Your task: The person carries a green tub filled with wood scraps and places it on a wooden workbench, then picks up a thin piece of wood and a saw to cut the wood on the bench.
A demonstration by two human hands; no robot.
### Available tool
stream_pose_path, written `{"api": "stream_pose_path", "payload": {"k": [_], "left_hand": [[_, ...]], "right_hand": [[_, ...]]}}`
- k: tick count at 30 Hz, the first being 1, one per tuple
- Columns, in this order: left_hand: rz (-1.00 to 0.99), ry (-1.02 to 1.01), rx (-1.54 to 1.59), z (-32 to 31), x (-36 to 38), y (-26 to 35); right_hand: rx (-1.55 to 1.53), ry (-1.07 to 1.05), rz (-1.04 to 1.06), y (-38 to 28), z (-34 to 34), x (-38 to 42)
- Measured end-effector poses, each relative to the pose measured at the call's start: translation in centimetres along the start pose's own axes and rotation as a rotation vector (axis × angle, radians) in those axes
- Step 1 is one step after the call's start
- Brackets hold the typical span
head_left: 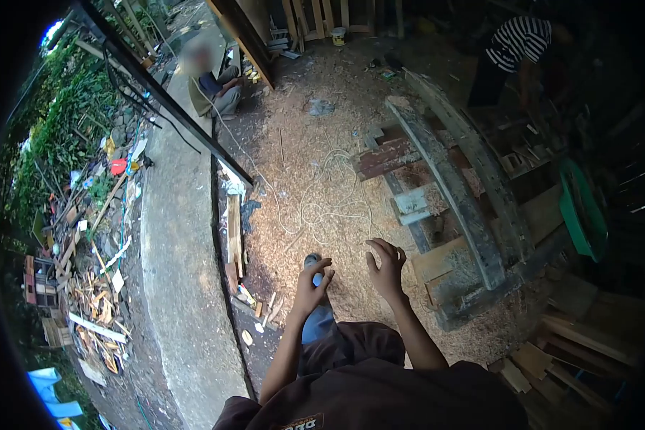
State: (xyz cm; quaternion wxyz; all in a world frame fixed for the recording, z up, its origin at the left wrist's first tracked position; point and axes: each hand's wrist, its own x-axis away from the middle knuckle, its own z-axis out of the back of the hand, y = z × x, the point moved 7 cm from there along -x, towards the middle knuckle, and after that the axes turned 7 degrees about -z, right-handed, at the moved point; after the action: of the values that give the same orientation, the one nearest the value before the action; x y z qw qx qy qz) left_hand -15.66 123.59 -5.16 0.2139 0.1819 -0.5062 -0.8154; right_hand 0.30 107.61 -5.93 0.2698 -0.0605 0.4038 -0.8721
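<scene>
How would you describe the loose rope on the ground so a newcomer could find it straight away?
Start at the long curved grey timber frame on the sawdust floor. Just left of it, ahead of the person's left hand and right hand, lies the rope. It is a thin, pale cord in loose tangled loops, the only coiled thing among straight planks and shavings.

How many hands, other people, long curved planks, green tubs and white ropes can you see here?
Hands: 2, the left hand and the right hand, both empty
Other people: 2, a seated person and a person in a striped shirt
Long curved planks: 2
Green tub: 1
White rope: 1
Total: 8
</scene>
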Motion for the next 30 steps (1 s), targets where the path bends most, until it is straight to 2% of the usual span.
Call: {"api": "stream_pose_path", "payload": {"k": [4, 6, 10, 14, 17, 22, 23, 28, 30], "left_hand": [[0.002, -0.027, 0.031, 6.2, -9.3, -2.7], [-0.056, -0.028, 0.001, 9.0, -14.0, -2.9], [-0.063, -0.155, -0.016, 11.2, -22.8, -4.4], [-0.073, -0.213, 0.049, 10.8, -31.6, -5.9], [-0.145, -0.337, -0.027, 9.4, -38.3, -6.8], [-0.191, -0.374, -0.034, 9.1, -50.0, -3.8], [-0.228, -0.386, -0.070, 9.1, -54.1, -2.6], [-0.215, -0.400, -0.018, 9.2, -61.5, -1.9], [-0.238, -0.432, -0.019, 8.8, -64.0, -3.5]], "right_hand": [[-0.028, 0.015, -0.053, -4.4, -4.9, -7.1], [-0.012, 0.053, -0.029, -7.2, -5.9, -11.6], [-0.036, 0.089, -0.106, -10.0, -7.0, -17.1], [-0.010, 0.152, -0.150, -9.4, -8.4, -24.3], [-0.025, 0.195, -0.191, -7.5, -9.5, -30.3], [-0.116, 0.261, -0.164, -6.2, -9.9, -42.4], [-0.090, 0.283, -0.149, -6.6, -9.0, -46.6], [-0.053, 0.329, -0.147, -8.0, -7.3, -54.4], [-0.066, 0.337, -0.173, -7.7, -7.4, -56.5]]}}
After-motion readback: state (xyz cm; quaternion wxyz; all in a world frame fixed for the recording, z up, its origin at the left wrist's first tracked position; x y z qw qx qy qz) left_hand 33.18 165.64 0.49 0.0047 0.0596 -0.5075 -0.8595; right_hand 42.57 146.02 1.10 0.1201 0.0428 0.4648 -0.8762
